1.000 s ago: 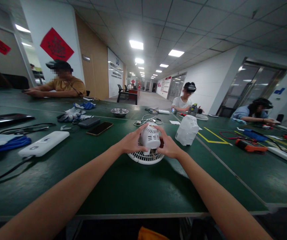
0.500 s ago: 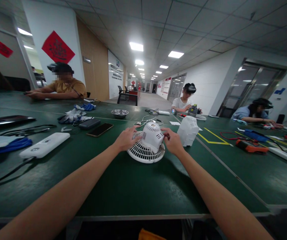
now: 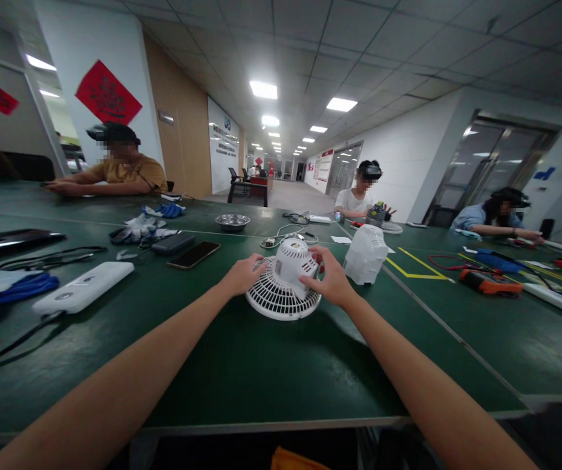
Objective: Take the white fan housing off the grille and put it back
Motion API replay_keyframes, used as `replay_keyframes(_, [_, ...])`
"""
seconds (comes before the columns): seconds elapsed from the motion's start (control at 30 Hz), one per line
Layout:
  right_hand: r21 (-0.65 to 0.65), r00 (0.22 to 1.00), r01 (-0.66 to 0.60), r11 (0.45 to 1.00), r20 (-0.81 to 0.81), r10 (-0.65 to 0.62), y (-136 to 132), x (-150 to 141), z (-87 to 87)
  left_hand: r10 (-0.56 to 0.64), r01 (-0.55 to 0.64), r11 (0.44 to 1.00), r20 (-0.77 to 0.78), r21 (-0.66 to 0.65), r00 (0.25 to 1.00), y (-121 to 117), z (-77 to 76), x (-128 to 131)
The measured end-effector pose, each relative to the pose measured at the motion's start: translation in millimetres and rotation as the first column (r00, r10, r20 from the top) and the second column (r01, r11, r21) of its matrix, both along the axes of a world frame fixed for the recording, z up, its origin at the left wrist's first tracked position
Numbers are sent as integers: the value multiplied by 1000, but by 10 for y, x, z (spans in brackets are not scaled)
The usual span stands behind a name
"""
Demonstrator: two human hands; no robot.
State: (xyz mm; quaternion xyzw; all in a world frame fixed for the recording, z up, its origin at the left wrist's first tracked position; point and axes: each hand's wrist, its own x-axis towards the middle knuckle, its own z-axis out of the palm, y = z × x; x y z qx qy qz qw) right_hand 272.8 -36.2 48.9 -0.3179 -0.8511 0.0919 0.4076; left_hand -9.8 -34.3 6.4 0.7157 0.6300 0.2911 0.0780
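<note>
A white fan head (image 3: 290, 269) lies grille-down on the green table in front of me, its rounded, slotted motor housing facing up. My left hand (image 3: 244, 273) is at the far left edge of the round grille (image 3: 281, 308), fingers closed on the rim. On the other side, my right hand (image 3: 332, 277) grips the motor housing, thumb on its near face and fingers behind it. Just right of that hand, a white plastic housing (image 3: 365, 256) stands upright and apart from the fan.
To the left are a black phone (image 3: 194, 255), a dark case (image 3: 173, 243), a white power bank (image 3: 83, 287) and gloves (image 3: 143, 230). A metal bowl (image 3: 232, 222) and white cable (image 3: 285, 234) sit beyond. An orange multimeter (image 3: 490, 282) lies right. Several people sit around the table.
My right hand has shifted from the housing's right edge to a wider hold, its thumb now across the near face. My left hand stays at the grille. The view has moved slightly.
</note>
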Motion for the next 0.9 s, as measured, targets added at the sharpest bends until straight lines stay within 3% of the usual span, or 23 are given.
replay_keyframes(0.3, [-158, 994, -77, 984, 66, 89, -11, 11, 23, -25, 25, 1000, 21, -6, 999, -57, 22, 22])
replay_keyframes(0.7, [-82, 992, -54, 995, 111, 63, -53, -7, 45, -57, 56, 998, 44, 20, 997, -123, 58, 26])
replay_keyframes(0.9, [-76, 993, -54, 996, 101, 62, -37, -14, 32, -23, 23, 1000, 7, 12, 1000, -43, 28, 23])
